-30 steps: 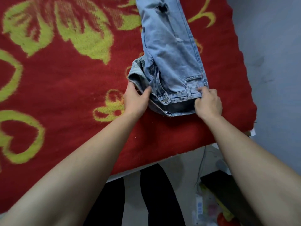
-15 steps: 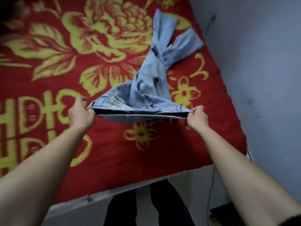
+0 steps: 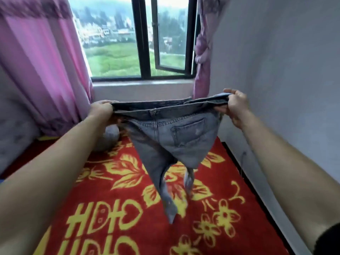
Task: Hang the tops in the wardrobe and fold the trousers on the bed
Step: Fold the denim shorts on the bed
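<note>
Fingers (image 3: 220,109) of my left hand (image 3: 102,111) and right hand (image 3: 236,107) grip the waistband of pale blue jeans (image 3: 176,137), stretched wide in mid-air at centre. Their legs dangle twisted toward 6 o'clock, above the red flowered bed (image 3: 110,208). Folding looks not yet begun. No tops or wardrobe show. A window (image 3: 139,43) sits at 12 o'clock.
</note>
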The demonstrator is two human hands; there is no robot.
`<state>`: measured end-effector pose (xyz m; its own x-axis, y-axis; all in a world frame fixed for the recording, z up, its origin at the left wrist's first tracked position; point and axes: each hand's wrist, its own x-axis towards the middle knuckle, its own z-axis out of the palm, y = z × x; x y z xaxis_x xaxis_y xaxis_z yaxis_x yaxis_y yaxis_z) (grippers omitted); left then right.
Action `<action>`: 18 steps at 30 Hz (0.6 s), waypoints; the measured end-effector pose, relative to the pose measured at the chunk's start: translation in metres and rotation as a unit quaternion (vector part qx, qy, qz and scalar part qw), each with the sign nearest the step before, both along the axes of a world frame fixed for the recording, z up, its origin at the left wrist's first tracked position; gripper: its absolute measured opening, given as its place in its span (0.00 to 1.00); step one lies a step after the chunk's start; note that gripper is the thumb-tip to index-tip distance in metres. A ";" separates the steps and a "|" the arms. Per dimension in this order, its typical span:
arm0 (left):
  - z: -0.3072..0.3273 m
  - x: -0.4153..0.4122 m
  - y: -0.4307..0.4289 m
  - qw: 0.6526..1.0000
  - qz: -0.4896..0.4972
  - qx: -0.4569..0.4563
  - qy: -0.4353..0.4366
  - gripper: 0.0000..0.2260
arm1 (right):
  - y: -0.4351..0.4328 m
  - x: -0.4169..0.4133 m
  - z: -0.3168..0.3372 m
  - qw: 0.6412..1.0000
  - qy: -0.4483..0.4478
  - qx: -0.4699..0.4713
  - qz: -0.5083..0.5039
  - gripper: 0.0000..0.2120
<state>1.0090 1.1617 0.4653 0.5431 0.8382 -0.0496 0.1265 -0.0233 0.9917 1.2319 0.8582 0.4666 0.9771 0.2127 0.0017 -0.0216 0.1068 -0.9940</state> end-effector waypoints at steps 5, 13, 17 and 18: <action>0.109 -0.013 0.010 0.979 -0.027 0.014 -0.201 0.16 | 0.008 -0.017 0.105 0.986 -0.114 0.120 -0.003 0.13; -0.009 -0.057 -0.010 0.932 -0.023 0.352 0.082 0.17 | -0.015 -0.047 -0.035 0.943 -0.190 -0.270 0.024 0.23; -0.147 -0.107 -0.043 0.893 -0.046 0.307 0.325 0.05 | -0.036 -0.110 -0.172 0.811 -0.165 -0.556 0.072 0.19; -0.177 -0.123 -0.052 0.888 -0.058 0.273 0.366 0.03 | -0.042 -0.128 -0.200 0.805 -0.133 -0.573 0.079 0.20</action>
<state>0.8856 1.1101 0.2887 0.6171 0.7864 -0.0281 0.6976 -0.5302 0.4819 1.1042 0.8158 0.2666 0.9349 0.3459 -0.0791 0.2857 -0.8661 -0.4102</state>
